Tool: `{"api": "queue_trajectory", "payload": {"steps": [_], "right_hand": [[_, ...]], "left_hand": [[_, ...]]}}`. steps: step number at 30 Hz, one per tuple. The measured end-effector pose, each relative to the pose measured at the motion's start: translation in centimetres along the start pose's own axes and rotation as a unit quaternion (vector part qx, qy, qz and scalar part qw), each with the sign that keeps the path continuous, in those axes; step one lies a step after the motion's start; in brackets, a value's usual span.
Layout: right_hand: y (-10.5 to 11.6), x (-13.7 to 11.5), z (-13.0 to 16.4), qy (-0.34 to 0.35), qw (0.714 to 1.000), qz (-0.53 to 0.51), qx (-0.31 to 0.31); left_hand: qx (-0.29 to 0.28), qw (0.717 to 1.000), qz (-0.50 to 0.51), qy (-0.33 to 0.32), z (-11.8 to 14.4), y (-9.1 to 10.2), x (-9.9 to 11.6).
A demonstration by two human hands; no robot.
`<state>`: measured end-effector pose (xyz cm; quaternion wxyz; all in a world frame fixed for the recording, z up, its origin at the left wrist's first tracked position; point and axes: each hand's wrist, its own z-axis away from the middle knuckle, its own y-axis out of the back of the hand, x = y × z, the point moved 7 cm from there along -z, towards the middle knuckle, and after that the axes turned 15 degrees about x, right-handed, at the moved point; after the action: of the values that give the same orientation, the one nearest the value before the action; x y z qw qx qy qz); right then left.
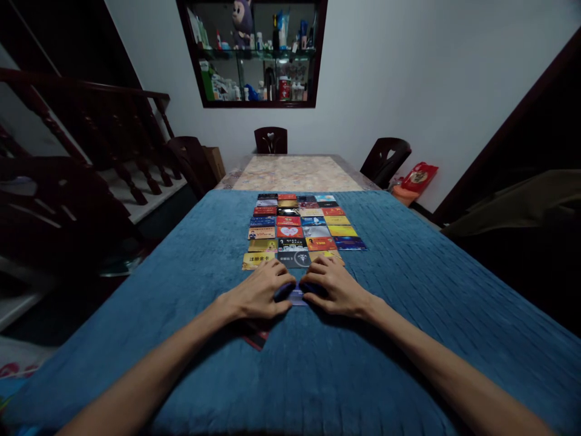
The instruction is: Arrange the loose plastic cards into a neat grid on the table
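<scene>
Both my hands rest palm down on a blue cloth over the table. My left hand and my right hand meet over a pale card, with fingertips pressing its two ends. Just beyond my fingers lies a grid of several colourful cards in neat rows, the nearest row partly hidden by my fingertips. A dark card with red edges peeks out from under my left forearm.
Past the cloth the marbled table top is bare. Dark wooden chairs stand at the far end, far right and far left. A stair railing runs on the left. A wall cabinet holds bottles.
</scene>
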<state>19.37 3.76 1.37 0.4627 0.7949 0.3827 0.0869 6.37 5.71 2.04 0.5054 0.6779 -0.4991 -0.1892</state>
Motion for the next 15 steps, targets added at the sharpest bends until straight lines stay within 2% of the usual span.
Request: {"api": "queue_trajectory", "payload": {"steps": [15], "right_hand": [[-0.5, -0.8, -0.2, 0.011, 0.999, -0.029, 0.011]], "left_hand": [[-0.03, 0.998, 0.042, 0.023, 0.3, 1.7, -2.4]]}}
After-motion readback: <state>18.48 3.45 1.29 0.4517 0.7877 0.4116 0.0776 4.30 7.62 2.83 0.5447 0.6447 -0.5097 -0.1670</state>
